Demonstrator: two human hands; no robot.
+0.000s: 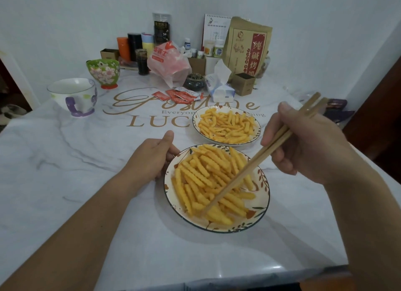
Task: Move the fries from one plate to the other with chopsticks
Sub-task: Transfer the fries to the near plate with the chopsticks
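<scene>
Our right hand (308, 143) is curled closed around a pair of wooden chopsticks (256, 160), thumb laid over the top and the fingers (284, 160) folded beneath. From that grip the sticks slant down and toward us, lying almost together, and their tips sink in among the fries (208, 180) at the near side of the near plate (263, 184). Whether the tips have pinched a fry we cannot tell; the pile hides them.

Across that plate from the chopstick grip, our left hand (152, 158) is closed on the plate's far-left rim, thumb pointing away from us, fingers tucked under the edge.

Just beyond both hands sits the far plate (196, 126), also holding crinkle-cut fries (225, 126), its near rim close to the near plate's far rim.

Both plates rest on the marble-patterned table (65, 160) with gold lettering. Farther out beyond the far plate lie red sauce packets (180, 95) and a tissue pack (219, 87). Well off past the left hand stand a white mug (73, 95) with a purple handle and a green flowered bowl (104, 73).
</scene>
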